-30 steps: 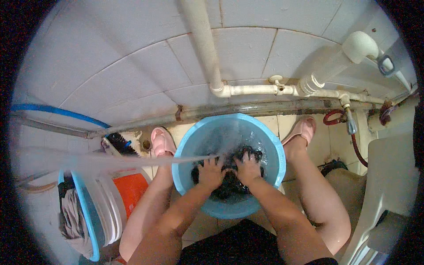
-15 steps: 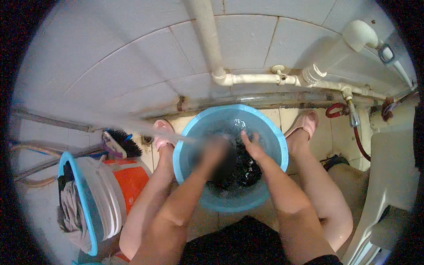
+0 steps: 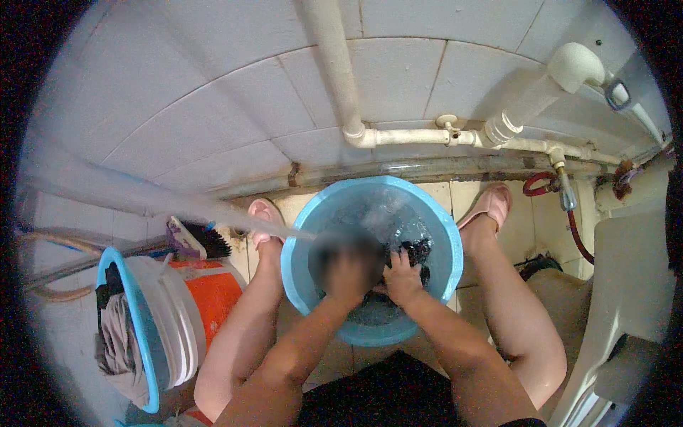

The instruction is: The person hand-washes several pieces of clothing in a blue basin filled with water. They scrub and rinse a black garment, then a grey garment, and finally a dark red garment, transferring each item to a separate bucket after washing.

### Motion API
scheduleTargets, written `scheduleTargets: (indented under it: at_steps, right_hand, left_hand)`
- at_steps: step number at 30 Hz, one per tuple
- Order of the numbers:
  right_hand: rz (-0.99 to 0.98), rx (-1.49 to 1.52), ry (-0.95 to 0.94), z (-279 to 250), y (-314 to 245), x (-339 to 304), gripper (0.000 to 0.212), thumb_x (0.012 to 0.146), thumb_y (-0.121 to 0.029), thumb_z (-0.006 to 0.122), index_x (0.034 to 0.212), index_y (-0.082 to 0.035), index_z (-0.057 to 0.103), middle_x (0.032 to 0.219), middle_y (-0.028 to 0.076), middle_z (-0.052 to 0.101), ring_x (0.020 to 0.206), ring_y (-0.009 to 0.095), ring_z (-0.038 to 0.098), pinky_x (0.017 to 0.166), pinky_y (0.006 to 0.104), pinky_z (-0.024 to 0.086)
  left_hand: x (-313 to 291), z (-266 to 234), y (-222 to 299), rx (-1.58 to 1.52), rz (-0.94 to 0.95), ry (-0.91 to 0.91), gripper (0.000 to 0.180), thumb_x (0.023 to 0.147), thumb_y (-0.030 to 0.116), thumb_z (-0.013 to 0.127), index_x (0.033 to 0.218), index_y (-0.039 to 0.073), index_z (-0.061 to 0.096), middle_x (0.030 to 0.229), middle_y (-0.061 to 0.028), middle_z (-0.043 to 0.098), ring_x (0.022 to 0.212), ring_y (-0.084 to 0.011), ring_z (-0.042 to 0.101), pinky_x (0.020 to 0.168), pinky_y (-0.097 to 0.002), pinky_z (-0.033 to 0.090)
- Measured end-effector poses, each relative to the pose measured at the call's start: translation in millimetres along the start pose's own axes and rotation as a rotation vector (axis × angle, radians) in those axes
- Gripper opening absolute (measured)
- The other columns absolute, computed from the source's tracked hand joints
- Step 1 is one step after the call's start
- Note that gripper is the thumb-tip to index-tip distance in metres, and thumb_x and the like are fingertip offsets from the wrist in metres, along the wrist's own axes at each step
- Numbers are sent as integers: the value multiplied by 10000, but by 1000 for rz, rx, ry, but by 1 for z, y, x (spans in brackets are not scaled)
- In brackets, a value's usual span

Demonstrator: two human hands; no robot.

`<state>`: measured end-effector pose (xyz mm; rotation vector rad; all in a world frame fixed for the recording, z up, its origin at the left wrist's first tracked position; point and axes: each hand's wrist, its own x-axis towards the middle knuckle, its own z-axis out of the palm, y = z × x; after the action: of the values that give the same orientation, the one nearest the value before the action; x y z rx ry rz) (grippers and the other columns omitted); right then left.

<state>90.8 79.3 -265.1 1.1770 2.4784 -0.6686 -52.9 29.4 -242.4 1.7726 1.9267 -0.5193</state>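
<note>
A light-blue plastic basin stands on the floor between my feet, with water and a dark wet cloth in it. My right hand rests on the cloth at the basin's right middle, its fingers spread apart over the dark fabric. Beside it, my left hand reaches into the basin too. A dark round smear covers its fingers, so their grip is hidden. From the left, a blurred pale streak like a water jet runs down to the basin near my left hand.
At the left, a blue-rimmed basin holding grey and dark cloths leans by a white-and-orange bucket. A brush lies behind. White pipes follow the tiled wall; a red hose hangs right, near a pale chair-like object.
My right hand has come down and nearer to me onto the dark cloth, closer to my left hand. Some of the cloth now shows farther right. The pale streak looks broader.
</note>
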Motion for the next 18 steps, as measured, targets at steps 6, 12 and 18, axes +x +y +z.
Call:
scheduleTargets:
  at_steps: [6, 12, 18]
  right_hand:
    - [-47, -70, -4, 16, 34, 64, 376, 865, -226, 486, 1233, -148, 497, 1309, 182, 424, 1185, 369, 431, 911, 512, 409]
    - [258, 488, -347, -59, 32, 79, 627, 859, -468, 472, 1365, -117, 353, 1356, 202, 395, 1263, 379, 357, 1080, 497, 180]
    - [383, 1375, 9, -41, 41, 43, 828, 861, -647, 333, 1414, -42, 217, 1451, 197, 226, 1359, 296, 186, 1089, 390, 181]
  left_hand:
    - [34, -53, -5, -10, 99, 305, 439, 837, 330, 489, 1222, 150, 379, 1231, -184, 378, 1122, -382, 362, 884, -538, 371]
    - [72, -49, -23, -288, -104, -85, 540, 882, 416, 427, 1325, 109, 387, 1330, -200, 400, 1217, -416, 382, 1000, -541, 309]
    - [1, -45, -19, -713, 214, 377, 529, 861, 425, 514, 1260, 87, 439, 1221, -188, 492, 1157, -336, 463, 1010, -513, 284]
